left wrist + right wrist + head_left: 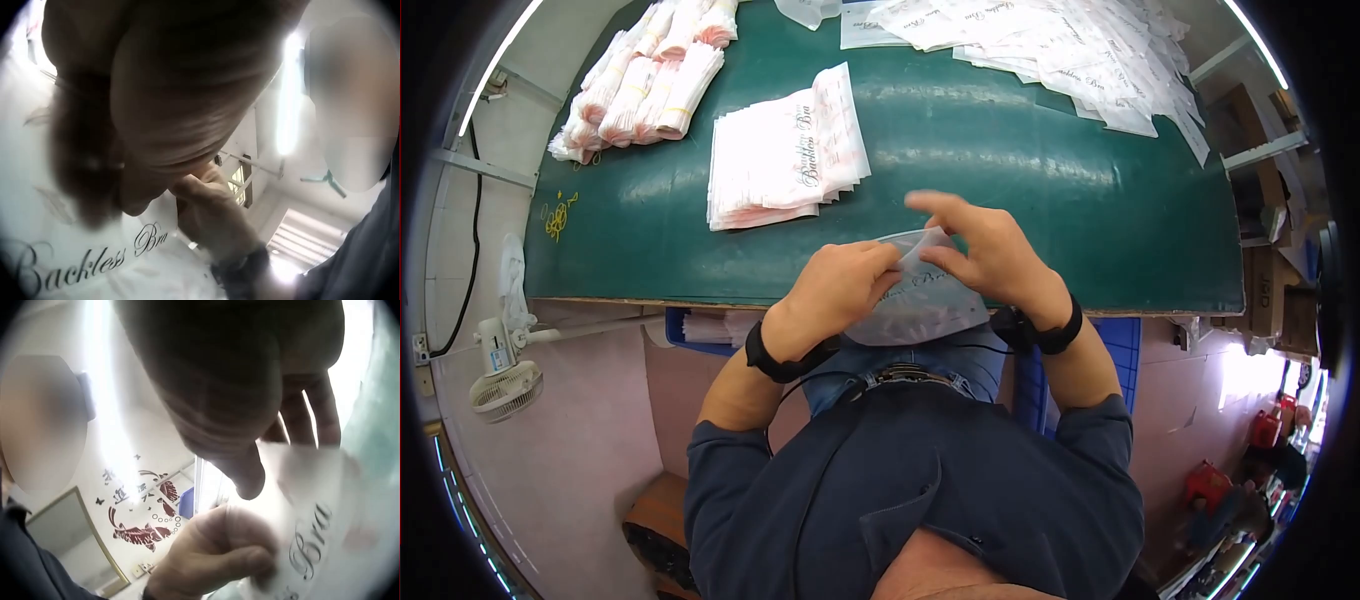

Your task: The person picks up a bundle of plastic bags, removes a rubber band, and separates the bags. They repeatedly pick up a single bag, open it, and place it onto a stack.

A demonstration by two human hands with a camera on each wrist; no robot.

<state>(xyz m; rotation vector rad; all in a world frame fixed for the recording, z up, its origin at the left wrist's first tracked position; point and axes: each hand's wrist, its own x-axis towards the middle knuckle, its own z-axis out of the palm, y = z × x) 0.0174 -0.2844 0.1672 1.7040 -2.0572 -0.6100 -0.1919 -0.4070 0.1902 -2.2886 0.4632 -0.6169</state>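
Note:
A frosted translucent plastic bag (930, 305) printed "Backless Bra" is held up at the table's near edge, in front of the person's lap. My left hand (837, 285) pinches its upper edge between thumb and fingers. At the bag's top right corner is my right hand (990, 245), with thumb and fingers spread apart and the thumb right by the edge. The right wrist view shows the right thumb (250, 478) close to the bag's rim, the other fingers reaching behind it. Close by on the table lies a stack of white printed bags (765, 160).
Rubber-banded bundles of bags (645, 85) fill the far left of the green table (960, 130). Loose bags (1070, 50) are heaped at the far right. Yellow rubber bands (557, 217) lie at the left edge. Under the table stands a blue crate (1122, 365).

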